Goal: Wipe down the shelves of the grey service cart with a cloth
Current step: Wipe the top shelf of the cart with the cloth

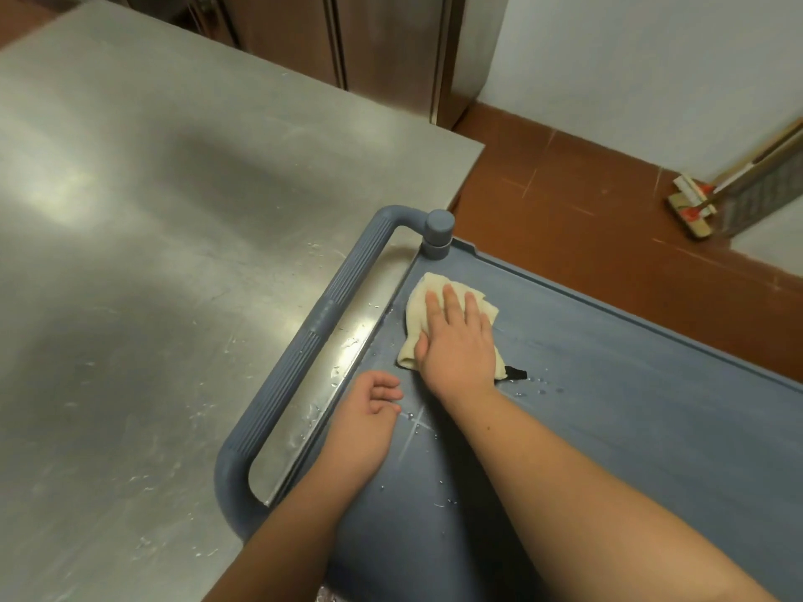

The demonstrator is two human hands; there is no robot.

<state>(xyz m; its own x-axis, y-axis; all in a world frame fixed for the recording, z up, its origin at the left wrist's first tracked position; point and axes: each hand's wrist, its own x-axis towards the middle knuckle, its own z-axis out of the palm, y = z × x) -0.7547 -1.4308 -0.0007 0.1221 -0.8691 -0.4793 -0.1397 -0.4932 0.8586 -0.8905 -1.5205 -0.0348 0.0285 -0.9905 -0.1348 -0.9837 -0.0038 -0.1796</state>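
Nearest the camera, two bare forearms are extended over the top shelf [630, 384] of the grey service cart. The left hand [369, 406] is held just above or on the shelf's left edge, palm turned up and inward, its fingers [386, 391] loosely curled and nothing gripped. Water droplets [543, 384] are scattered on the shelf around both hands.

Just beyond, the right hand [456, 341] is laid palm down on the cream cloth [423, 297], which is flattened against the shelf near its far left corner. The right fingers [452, 299] are held straight and slightly spread, pressed on top of the cloth; folded cloth is seen past the fingertips, to the left of the hand and under the heel of the palm. A small dark tab [517, 374] is seen at the cloth's near edge.

The ribbed cart handle [304, 362] is seen to the left, with a round post [438, 234] at the far corner. The steel tabletop [152, 210] is set beside the cart. Farther off, on the red floor [565, 189], a brush [691, 208] is leaned by the wall.
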